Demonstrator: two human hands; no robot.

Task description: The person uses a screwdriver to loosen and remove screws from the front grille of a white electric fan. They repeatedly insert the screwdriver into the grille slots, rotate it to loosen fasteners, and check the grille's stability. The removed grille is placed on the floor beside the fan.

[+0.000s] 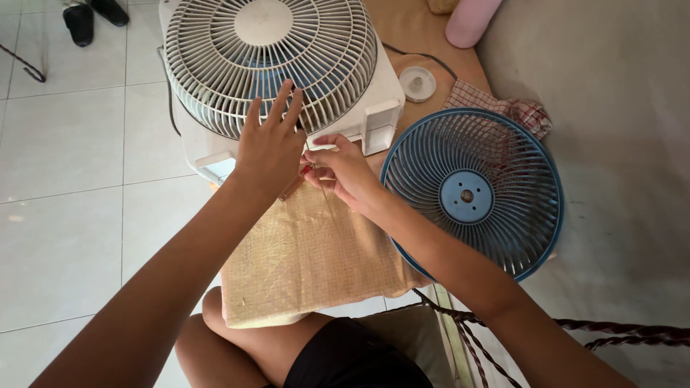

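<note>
A white box fan (374,108) with a round white grille (269,61) lies on its back on a tan burlap mat (309,251). My left hand (269,144) rests flat with spread fingers on the grille's lower edge. Just to its right, my right hand (341,169) is closed around a small screwdriver with a red-brown handle (293,187), its tip toward the fan's front edge. A detached blue round grille (474,190) lies flat to the right of my right hand.
A round white cap (417,82) and a red checked cloth (503,108) lie behind the blue grille. A pink cylinder (471,21) sits at the top. Black sandals (90,14) stand on the white floor tiles. My bent knee (237,338) is below the mat.
</note>
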